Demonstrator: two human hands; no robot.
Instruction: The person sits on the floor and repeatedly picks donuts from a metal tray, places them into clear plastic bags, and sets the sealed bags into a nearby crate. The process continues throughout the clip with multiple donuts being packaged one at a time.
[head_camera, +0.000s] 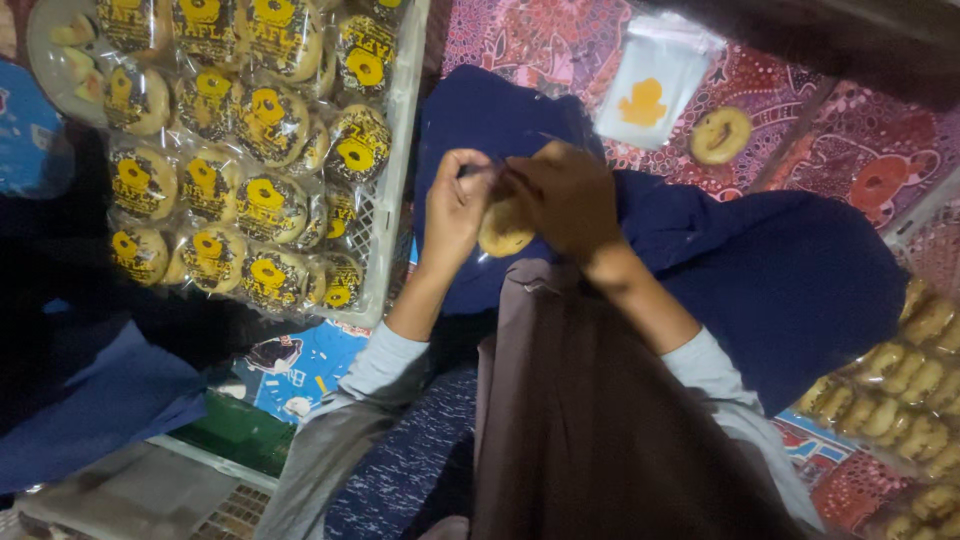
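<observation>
My left hand and my right hand meet over my lap, above dark blue cloth. Between them they hold a round tan pastry in what looks like a clear bag; the fingers of both pinch its top edge. A grey crate at the left is packed with several bagged pastries bearing yellow and black labels. An empty clear bag with a yellow mark lies on the patterned mat beyond my hands, with a bare ring pastry beside it.
Unbagged pastries fill a tray at the right edge. A red patterned mat covers the floor at the top right. Blue printed sheets and a dark figure's clothing lie at the left.
</observation>
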